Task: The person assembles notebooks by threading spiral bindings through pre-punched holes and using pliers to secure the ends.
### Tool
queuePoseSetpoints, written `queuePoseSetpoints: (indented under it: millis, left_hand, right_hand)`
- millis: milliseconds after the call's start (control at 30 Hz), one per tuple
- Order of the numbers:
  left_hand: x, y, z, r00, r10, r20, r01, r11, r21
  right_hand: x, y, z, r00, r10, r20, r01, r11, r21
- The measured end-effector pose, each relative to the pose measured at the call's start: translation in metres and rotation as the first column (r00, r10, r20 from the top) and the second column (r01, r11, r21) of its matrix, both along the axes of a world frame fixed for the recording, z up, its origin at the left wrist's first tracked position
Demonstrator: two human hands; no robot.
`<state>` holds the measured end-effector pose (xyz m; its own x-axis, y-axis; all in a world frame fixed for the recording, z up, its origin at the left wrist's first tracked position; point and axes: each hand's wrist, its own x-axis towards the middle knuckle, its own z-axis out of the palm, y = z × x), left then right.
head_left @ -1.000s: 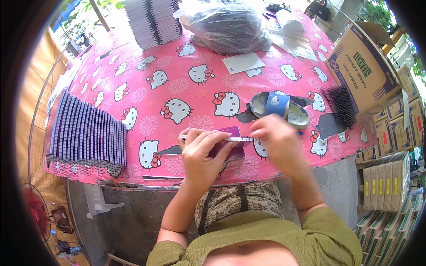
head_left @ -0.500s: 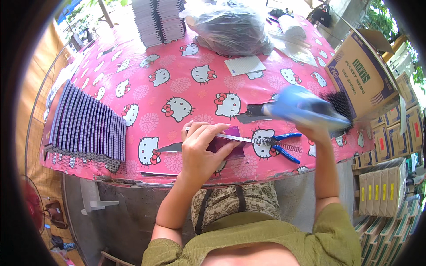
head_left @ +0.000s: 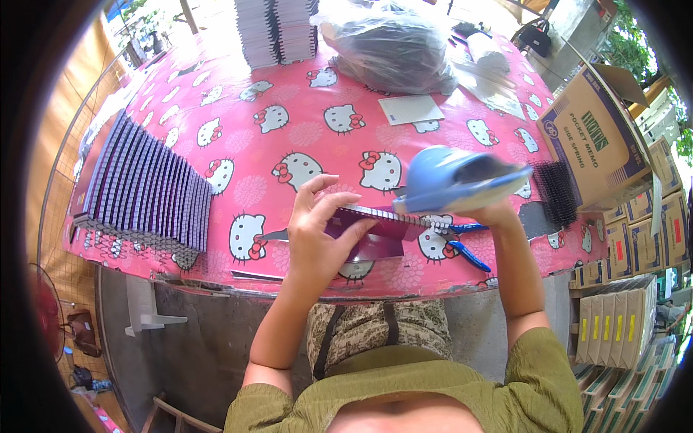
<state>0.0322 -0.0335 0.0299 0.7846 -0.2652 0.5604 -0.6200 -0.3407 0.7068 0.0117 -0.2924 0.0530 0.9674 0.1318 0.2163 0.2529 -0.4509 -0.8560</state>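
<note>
My left hand (head_left: 317, 232) pinches a small purple notebook (head_left: 399, 226) between thumb and fingers, its punched edge upward. A dark spiral coil (head_left: 424, 222) sits at the right end of that edge. In my right hand (head_left: 494, 214) is a blue slipper (head_left: 455, 177), its pale sole turned down close to the coil; whether they touch I cannot tell. Just right of the notebook lie pliers with blue handles (head_left: 471, 255), partly hidden by the slipper and my hand. Another purple cover (head_left: 382, 247) lies on the table under the notebook.
Spiral notebooks (head_left: 144, 191) stand stacked at the left of the pink table. At the back are more notebooks (head_left: 276, 32), a plastic bag of dark stuff (head_left: 390, 47) and a paper pad (head_left: 411, 110). Black coils (head_left: 554, 195) lie by a cardboard box (head_left: 595, 133) at the right.
The blue slipper has swung left and slightly down, from the right side to the coil end of the notebook. Less of the coil shows past the notebook. The view has shifted slightly.
</note>
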Motion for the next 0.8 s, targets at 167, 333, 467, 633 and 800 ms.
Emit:
queuePoseSetpoints:
  millis: [167,333,467,633,800]
  left_hand:
    - [-0.004,0.004,-0.018,0.881,-0.235,-0.411,-0.032,0.837,-0.546]
    - [0.0,0.012,-0.024,0.831,-0.339,-0.442,-0.033,0.763,-0.646]
    - [0.001,0.015,-0.027,0.837,-0.261,-0.482,-0.091,0.801,-0.591]
    - [0.003,0.024,-0.032,0.813,-0.316,-0.489,-0.058,0.792,-0.608]
    - [0.006,0.014,-0.021,0.798,-0.443,-0.409,0.025,0.702,-0.711]
  right_hand:
    - [0.016,0.01,-0.001,0.999,0.006,0.034,-0.01,0.993,0.115]
    - [0.036,0.025,0.003,0.993,-0.101,0.054,0.114,0.907,-0.406]
    - [0.028,0.023,-0.001,0.987,0.157,-0.012,-0.155,0.983,0.099]
    - [0.021,-0.012,-0.003,0.875,-0.399,0.272,0.481,0.77,-0.418]
    - [-0.014,-0.107,-0.036,0.682,-0.669,0.297,0.561,0.216,-0.799]
